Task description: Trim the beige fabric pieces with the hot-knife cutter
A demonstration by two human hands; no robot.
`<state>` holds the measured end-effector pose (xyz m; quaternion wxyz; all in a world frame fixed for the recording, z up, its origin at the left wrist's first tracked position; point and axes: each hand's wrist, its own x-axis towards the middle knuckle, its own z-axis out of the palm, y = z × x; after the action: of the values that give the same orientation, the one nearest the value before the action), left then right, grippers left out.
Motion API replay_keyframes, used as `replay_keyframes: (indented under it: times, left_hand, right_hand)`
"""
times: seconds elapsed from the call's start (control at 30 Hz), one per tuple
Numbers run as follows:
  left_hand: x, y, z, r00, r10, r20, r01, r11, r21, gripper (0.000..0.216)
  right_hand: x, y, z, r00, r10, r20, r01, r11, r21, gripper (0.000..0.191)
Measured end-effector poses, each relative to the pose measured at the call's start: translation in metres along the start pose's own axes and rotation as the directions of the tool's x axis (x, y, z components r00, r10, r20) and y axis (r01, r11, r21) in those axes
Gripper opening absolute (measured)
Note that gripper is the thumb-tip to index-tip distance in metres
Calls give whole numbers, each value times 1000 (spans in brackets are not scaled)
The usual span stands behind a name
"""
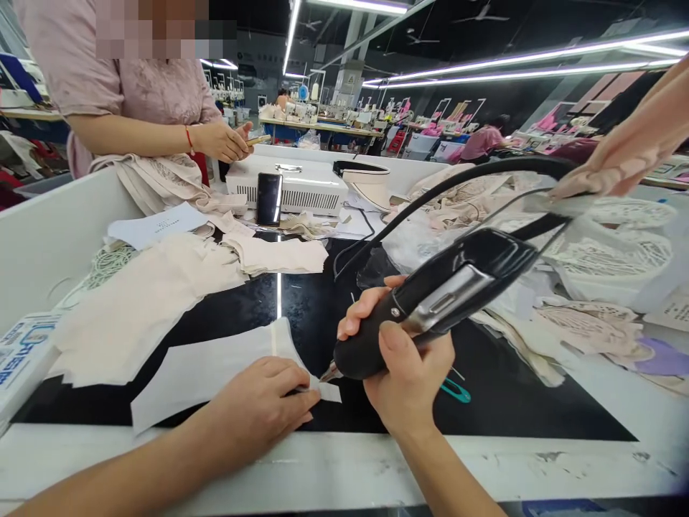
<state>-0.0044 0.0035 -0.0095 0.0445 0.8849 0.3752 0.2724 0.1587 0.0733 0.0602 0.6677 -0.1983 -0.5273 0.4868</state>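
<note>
Black tool [433,303] sits clamped in my right hand [409,380], at the white fabric's [209,368] three o'clock; my left hand [263,395] touches the fabric, whether pinching I can't tell.

We hold the black tool [452,291] tilted, its rounded body carrying a shiny silver plate, its slim tip [328,374] angled down and left, close by the white panel's [215,370] curved right edge; we cannot tell whether they touch. We have the panel lying flat, a cream strip [274,337] near its upper right corner.
</note>
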Motion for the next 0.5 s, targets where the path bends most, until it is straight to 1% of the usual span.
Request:
replay_keyframes:
  times: [0.17, 0.5]
  left_hand:
    - [0, 0, 1, 1000, 2, -12, -2, 1000, -6, 20]
    - [2, 1, 1, 999, 21, -32, -20, 999, 28, 16]
  right_hand:
    - [0, 6, 3, 1000, -15, -4, 15, 1000, -20, 30]
    - [-3, 7, 4, 1000, -6, 7, 6, 999, -49, 28]
